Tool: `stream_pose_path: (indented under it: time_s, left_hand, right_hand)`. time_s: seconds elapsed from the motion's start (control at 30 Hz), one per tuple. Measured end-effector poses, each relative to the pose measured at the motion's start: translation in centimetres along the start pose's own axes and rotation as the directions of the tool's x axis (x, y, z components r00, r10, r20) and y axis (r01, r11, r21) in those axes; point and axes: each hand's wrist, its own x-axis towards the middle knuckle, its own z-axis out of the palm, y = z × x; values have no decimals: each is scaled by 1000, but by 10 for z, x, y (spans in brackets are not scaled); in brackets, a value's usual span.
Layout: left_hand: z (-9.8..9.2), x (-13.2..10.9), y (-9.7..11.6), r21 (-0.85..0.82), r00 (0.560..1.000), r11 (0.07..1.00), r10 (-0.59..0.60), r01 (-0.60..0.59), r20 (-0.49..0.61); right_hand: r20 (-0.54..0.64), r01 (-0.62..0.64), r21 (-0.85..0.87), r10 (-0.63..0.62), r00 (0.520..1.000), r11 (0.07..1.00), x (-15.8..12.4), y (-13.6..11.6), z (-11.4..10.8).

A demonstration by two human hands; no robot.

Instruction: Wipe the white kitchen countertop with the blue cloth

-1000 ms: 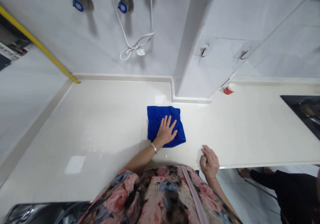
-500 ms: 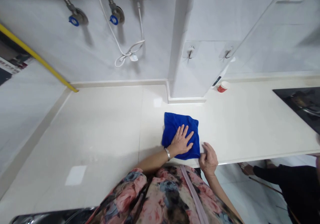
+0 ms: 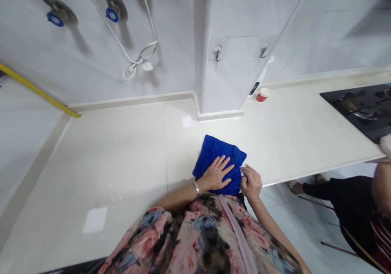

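You see everything through one camera worn on your head, looking forward and steeply down from above the near edge of the table [image 3: 122,152]. It sits close enough that your floral top [image 3: 195,233] fills the stretch around six o'clock, with your left hand [image 3: 217,173] toward five. Your view is broad: it reaches the wall [image 3: 171,74] toward twelve, the yellow pipe [image 3: 39,90] just above nine, and the black cooktop [image 3: 360,107] near three. At four, it looks past the table's edge to the floor [image 3: 275,209].
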Motion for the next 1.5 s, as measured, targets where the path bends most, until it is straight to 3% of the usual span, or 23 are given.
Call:
stream_pose_path:
  time_s: [0.13,0.37,0.63,0.8,1.03,1.27,1.4,1.5]
  left_hand:
    - [-12,-39,-9,3,1000,1000,4,-4,19]
    - [-32,-113,-23,72,985,982,-174,173,7]
    - [-56,-197,-49,138,898,888,-433,439,-78]
    - [-71,-223,-78,124,784,779,-588,615,-198]
    - [-92,-215,-115,60,621,633,-729,772,-288]
    - [-117,-226,-161,-26,392,434,-837,901,-381]
    - [-127,-243,-178,-76,254,308,-881,948,-400]
    - [-136,-254,-189,-97,178,237,-895,967,-409]
  right_hand:
    - [12,-28,-10,28,1000,1000,1,-2,-2]
    - [1,-28,-23,28,1000,999,-1,-1,-4]
    - [-3,-17,-26,17,1000,1000,-1,0,-7]
    - [13,-13,-33,13,1000,999,-2,2,-8]
    - [18,3,-29,-2,1000,1000,-1,2,-10]
    - [38,-3,-48,5,999,999,0,-1,-11]
    - [62,-24,-54,27,998,998,0,-3,-14]
    - [61,-14,-45,17,998,999,1,-4,-16]
